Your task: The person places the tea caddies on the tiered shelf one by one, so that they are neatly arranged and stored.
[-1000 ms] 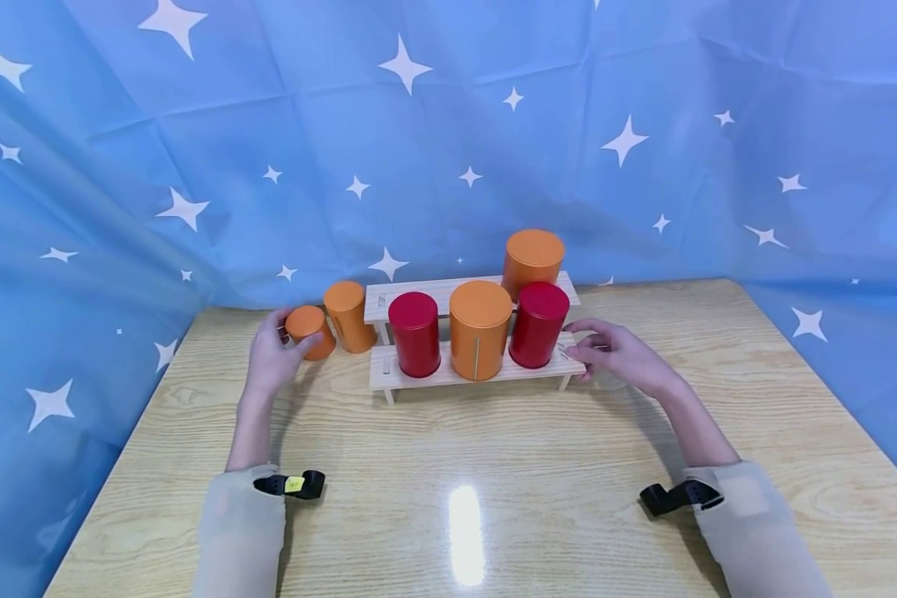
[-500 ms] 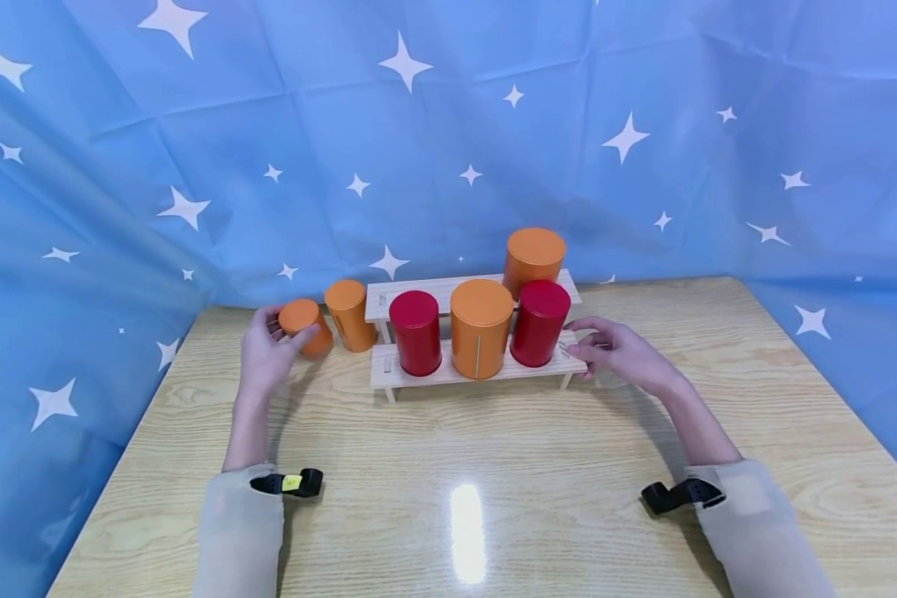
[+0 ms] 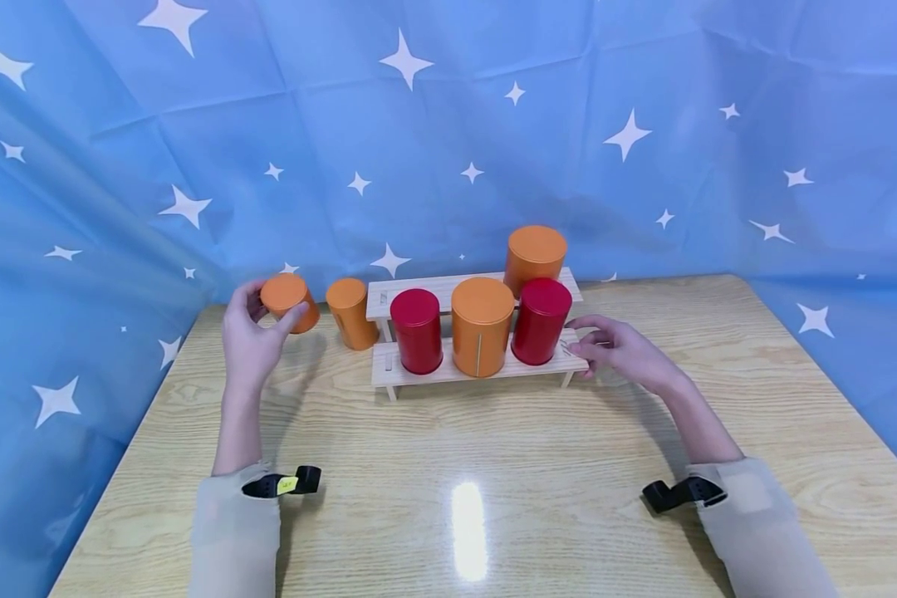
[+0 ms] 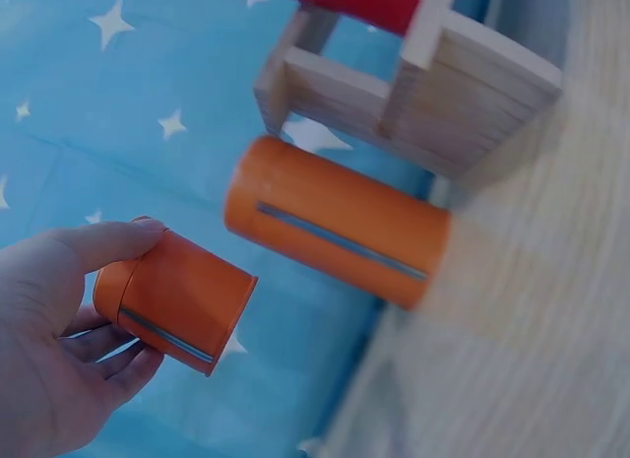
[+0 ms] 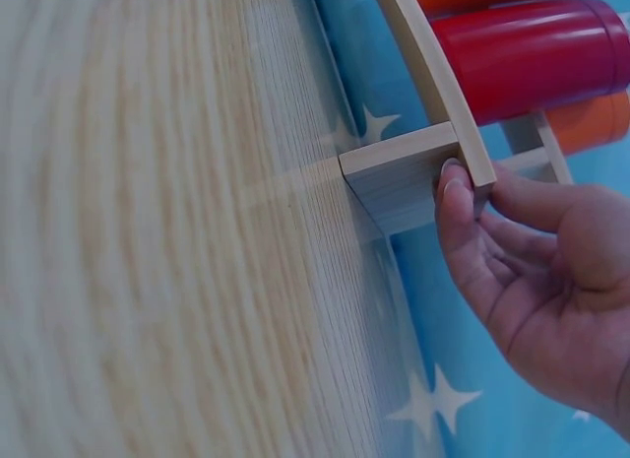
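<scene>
In the head view, my left hand (image 3: 250,345) grips a small orange canister (image 3: 293,301) and holds it tilted above the table at the left. The left wrist view shows the thumb on one side of this small canister (image 4: 197,295) and fingers curled underneath. A taller orange canister (image 3: 353,316) stands on the table just right of it. My right hand (image 3: 620,353) pinches the right end of the lower tier of a two-tier wooden rack (image 3: 448,288). In the right wrist view, thumb and fingers of the right hand (image 5: 561,281) clasp the board's end.
On the lower tier stand a red canister (image 3: 417,332), a large orange canister (image 3: 482,328) and another red canister (image 3: 541,322). Another orange canister (image 3: 536,253) occupies the upper tier's right end. A blue star-patterned cloth (image 3: 448,124) hangs behind the wooden table (image 3: 389,482).
My left hand has lifted the small orange canister off the table, moving it up and to the left, away from the taller one. The right hand stays at the rack's end.
</scene>
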Motion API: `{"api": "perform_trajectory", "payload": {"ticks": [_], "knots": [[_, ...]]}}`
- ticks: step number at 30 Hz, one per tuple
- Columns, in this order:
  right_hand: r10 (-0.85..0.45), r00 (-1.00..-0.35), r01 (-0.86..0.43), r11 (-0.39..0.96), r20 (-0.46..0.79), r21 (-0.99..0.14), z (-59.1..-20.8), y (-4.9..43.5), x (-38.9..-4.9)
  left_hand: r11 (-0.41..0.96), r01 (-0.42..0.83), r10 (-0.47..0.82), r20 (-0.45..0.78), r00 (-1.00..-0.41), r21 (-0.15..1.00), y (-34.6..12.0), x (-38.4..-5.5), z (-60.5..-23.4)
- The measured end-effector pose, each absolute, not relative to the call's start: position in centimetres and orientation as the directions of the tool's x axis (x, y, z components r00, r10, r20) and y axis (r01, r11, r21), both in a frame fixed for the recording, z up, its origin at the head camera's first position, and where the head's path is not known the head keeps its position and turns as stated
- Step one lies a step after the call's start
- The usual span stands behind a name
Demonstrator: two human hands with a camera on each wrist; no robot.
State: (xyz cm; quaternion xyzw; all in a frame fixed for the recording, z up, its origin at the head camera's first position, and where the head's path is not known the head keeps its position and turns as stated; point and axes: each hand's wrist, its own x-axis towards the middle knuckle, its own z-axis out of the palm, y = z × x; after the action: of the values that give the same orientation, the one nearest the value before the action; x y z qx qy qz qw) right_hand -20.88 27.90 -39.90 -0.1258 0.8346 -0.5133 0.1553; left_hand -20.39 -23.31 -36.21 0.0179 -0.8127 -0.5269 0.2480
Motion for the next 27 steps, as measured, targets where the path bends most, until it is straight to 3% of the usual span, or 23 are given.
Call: {"api": "perform_trajectory", "payload": {"ticks": [8,27], "knots": [[-0.363,-0.922,-0.049,0.451,-0.133,-0.891,-39.9,27.9,-20.8,0.451,0.339,-0.277,0.490,-0.826,0.826,-22.1,-19.4,-34.1],[-0.363,-0.922,-0.046,0.444,-0.133,-0.895,-39.8,27.8,-20.8,0.361,0.482,-0.187,0.568,-0.801,0.798,-17.3,-18.3,-31.6]]}}
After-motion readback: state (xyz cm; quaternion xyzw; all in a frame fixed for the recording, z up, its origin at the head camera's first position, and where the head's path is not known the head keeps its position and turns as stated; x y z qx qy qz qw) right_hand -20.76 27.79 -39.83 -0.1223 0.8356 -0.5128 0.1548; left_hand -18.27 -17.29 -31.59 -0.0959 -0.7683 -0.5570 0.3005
